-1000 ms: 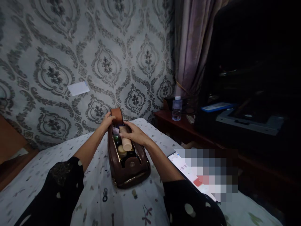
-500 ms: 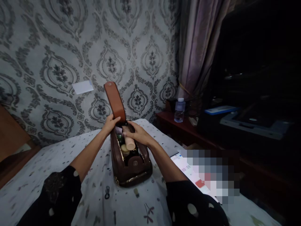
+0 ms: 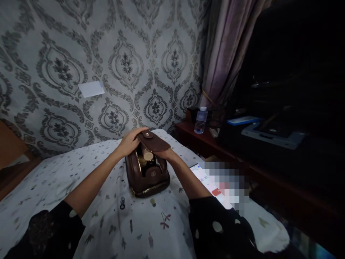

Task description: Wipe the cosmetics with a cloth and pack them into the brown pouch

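A dark brown bag with its zipped top open rests on the patterned bedsheet. Inside it a beige tube and other small items show. The bag's flap leans over the far end of the opening. My left hand is at the far left edge of the bag, its fingers closed round the base of the flap. My right hand is at the far right side, under the flap, which hides its fingers.
A phone with a lit screen lies on the bed to the right, partly pixelated. Beyond it a bottle stands on a dark red table. A white card is on the patterned wall. A blue-edged object lies at right.
The flap, raised upright before, has come down toward the right over the opening and my right hand. My left hand has shifted round its base. The view has moved slightly.
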`<state>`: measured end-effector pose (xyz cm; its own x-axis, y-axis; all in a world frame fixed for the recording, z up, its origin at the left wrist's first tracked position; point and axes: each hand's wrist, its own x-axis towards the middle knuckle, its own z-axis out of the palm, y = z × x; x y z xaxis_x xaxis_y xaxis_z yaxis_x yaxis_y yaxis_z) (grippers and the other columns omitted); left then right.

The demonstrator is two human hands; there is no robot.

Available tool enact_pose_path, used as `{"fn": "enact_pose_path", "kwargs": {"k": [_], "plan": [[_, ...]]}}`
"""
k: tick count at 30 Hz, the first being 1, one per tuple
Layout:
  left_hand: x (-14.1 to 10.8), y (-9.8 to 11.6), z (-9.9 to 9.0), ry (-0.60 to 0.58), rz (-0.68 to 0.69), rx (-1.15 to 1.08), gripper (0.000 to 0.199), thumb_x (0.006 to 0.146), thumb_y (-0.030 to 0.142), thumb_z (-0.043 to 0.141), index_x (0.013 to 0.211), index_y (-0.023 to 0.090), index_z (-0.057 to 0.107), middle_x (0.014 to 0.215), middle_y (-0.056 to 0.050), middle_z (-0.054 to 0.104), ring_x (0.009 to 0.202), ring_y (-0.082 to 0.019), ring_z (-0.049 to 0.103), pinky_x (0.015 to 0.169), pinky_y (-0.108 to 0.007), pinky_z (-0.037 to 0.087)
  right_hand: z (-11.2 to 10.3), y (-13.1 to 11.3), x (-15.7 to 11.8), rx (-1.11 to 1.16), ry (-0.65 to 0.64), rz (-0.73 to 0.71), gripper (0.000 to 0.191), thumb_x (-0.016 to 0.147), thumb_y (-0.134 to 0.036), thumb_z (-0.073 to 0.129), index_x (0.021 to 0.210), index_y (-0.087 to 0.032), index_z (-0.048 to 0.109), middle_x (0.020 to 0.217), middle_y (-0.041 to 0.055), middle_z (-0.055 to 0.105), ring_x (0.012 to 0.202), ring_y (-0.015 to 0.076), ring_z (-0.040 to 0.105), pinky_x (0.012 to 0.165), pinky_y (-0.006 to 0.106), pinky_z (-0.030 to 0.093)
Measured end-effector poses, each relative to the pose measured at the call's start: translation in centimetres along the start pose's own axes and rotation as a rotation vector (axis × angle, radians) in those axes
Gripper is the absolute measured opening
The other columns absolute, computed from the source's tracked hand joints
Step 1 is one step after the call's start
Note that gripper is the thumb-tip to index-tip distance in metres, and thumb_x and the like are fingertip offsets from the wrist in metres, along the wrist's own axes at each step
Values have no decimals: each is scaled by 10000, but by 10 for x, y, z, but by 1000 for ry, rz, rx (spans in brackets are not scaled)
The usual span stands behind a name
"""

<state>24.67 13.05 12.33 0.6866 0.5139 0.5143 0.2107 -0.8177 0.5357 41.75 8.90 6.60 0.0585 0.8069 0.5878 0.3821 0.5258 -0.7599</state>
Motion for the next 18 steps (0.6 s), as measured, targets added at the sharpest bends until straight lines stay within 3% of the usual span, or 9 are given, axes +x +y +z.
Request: {"fn": "enact_pose_path", "kwargs": {"k": [4,8,14,18], "plan": [[-13,13,2,9,87,126,477,889,228,427,1345,229,568,1379,-49,603,1292,-251,525,1122,-405,363,-3,-7,-16,-19,5,26,403,761,-350,686,1141,-217,692,1244,59,681,1165,279,608,1058,435,436],[-32,27,3,21,137,220,487,885,175,422,1345,243,569,1428,-60,557,1343,-252,474,1136,-433,338,-3,-18,-39,-39,69,26,480,800,-344,615,1261,-211,626,1374,66,598,1273,276,541,1116,435,379],[-55,32,10,51,97,325,572,863,66,354,1321,314,591,1473,-33,507,1405,-249,397,1142,-517,314,1,-35,-73,-97,173,6,618,739,-320,680,1333,-185,576,1421,122,552,1344,298,475,1157,454,324],[-60,31,14,83,66,334,539,897,100,359,1338,317,579,1480,-29,502,1396,-258,407,1146,-531,319,8,-46,-92,-21,256,19,433,914,-355,492,1322,-248,591,1475,74,502,1389,234,429,1184,460,279]]}}
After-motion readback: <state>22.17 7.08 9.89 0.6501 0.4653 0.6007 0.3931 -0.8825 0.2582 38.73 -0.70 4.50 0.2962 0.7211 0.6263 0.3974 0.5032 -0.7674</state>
